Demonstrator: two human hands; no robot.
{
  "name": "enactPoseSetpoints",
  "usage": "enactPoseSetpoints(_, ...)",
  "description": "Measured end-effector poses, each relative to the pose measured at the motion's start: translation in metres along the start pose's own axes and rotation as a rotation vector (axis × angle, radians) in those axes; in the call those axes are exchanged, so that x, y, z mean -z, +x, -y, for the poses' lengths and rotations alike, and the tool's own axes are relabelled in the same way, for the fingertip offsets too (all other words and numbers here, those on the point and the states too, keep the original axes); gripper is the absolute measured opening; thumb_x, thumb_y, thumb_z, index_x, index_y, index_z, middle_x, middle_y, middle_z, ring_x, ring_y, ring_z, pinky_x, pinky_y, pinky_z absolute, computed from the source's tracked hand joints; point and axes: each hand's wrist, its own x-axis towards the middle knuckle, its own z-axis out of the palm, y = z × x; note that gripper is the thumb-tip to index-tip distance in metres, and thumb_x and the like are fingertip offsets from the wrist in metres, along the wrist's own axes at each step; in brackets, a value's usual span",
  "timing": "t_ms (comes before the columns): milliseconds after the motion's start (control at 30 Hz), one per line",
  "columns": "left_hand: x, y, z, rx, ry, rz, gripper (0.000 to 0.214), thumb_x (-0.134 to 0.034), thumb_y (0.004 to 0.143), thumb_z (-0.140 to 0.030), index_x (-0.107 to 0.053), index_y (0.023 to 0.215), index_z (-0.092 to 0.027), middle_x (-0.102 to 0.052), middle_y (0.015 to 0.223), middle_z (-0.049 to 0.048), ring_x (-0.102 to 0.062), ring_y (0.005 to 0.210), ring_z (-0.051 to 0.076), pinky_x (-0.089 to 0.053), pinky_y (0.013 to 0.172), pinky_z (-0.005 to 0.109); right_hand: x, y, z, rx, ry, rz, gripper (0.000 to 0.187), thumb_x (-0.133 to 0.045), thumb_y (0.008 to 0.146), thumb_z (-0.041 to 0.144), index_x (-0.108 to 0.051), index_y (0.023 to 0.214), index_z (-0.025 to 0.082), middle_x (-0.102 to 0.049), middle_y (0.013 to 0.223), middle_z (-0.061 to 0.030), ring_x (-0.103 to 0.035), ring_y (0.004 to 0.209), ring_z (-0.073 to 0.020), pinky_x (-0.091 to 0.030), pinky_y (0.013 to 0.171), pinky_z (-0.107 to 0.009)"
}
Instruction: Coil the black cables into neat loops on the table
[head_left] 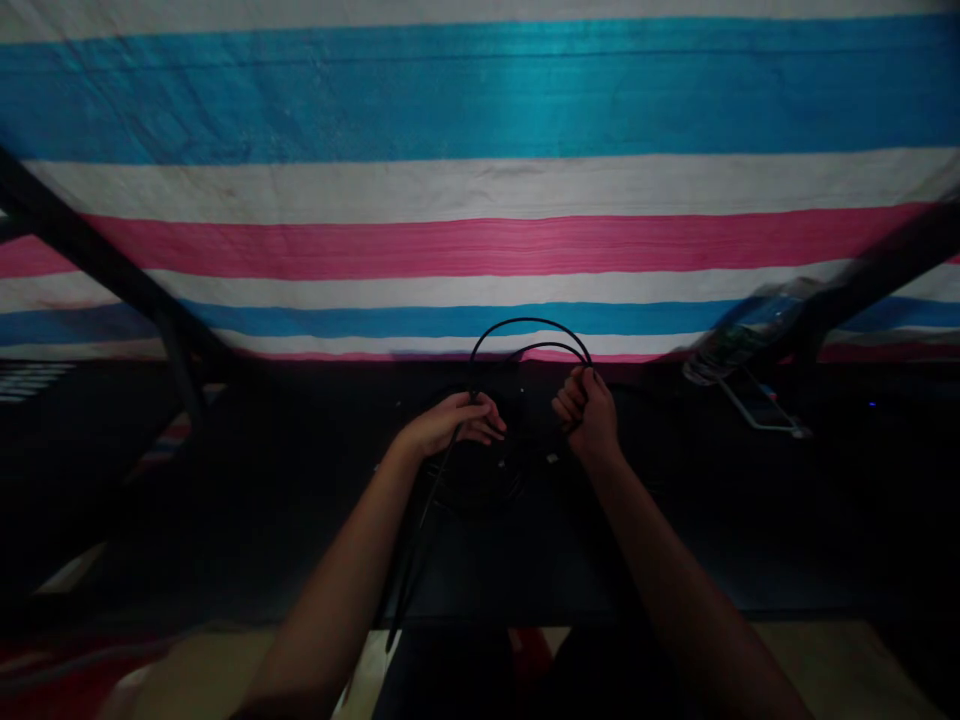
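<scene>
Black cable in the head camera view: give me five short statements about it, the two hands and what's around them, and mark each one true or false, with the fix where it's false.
1. The right hand is closed around the black cable. True.
2. The left hand is well away from the cable. False: the cable runs at its thumb and fingers, though how firmly it holds is unclear.
3. Between the hands, the cable is pulled straight. False: it curves up in arcs.
4. The striped sheet beyond the hands shows blue, white and pink bands. True.
5. The clear bottle is to the left of both hands. False: it is to their right.
</scene>
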Motion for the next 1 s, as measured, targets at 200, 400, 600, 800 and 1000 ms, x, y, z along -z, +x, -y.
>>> enactPoseSetpoints(200,-0.009,0.015,0.012,-0.236,-0.104,-0.235,0.039,-0.062,0.090,-0.056,-0.054,0.089,-0.017,-0.063,0.059,-0.0003,-0.074,0.071,0.022,-0.056,0.064,0.029,-0.003,-0.003,-0.005,-0.084,-0.041,0.057,0.025,-0.065,0.091,0.041,-0.055,0.078,0.021,-0.031,0.053,0.0098,-0.018,0.038,-0.0057,-0.022,0.036,-0.019)
enactPoseSetpoints(400,-0.010,0.019,0.011,-0.406,-0.040,-0.438,0.038,-0.056,0.093,-0.057,-0.056,0.091,-0.019,-0.037,0.040,-0.0123,-0.047,0.033,0.010,-0.050,0.052,0.025,-0.010,-0.009,-0.010,-0.192,-0.224,0.196,0.046,-0.068,0.084,0.046,-0.041,0.055,0.021,-0.035,0.053,0.0064,-0.035,0.043,-0.0079,-0.040,0.047,-0.025)
enactPoseSetpoints(600,-0.006,0.017,0.004,-0.476,0.025,-0.632,0.033,-0.059,0.093,-0.048,-0.052,0.110,-0.020,-0.040,0.044,-0.0139,-0.032,0.030,0.007,-0.041,0.042,0.021,-0.002,-0.007,-0.011,-0.043,-0.680,0.112,0.038,-0.067,0.081,0.042,-0.058,0.052,0.018,-0.052,0.054,0.0006,-0.049,0.049,-0.0106,-0.037,0.046,-0.024)
enactPoseSetpoints(800,-0.001,0.015,0.002,-0.369,0.206,-0.486,0.041,-0.077,0.078,-0.025,-0.055,0.112,-0.017,-0.056,0.057,-0.0068,-0.054,0.046,0.009,-0.046,0.050,0.021,0.003,-0.005,-0.006,0.004,-0.602,0.003,0.030,-0.056,0.082,0.039,-0.059,0.059,0.020,-0.038,0.043,0.0063,-0.034,0.035,-0.0082,-0.023,0.036,-0.023)
enactPoseSetpoints(1000,0.005,0.001,-0.004,-0.106,0.308,-0.229,0.035,-0.076,0.077,-0.021,-0.060,0.108,-0.015,-0.068,0.096,0.0087,-0.069,0.073,0.017,-0.055,0.055,0.026,-0.002,-0.005,0.006,0.152,-0.452,-0.057,0.029,-0.054,0.081,0.037,-0.050,0.057,0.022,-0.026,0.042,0.0095,-0.023,0.036,-0.0065,-0.022,0.038,-0.023)
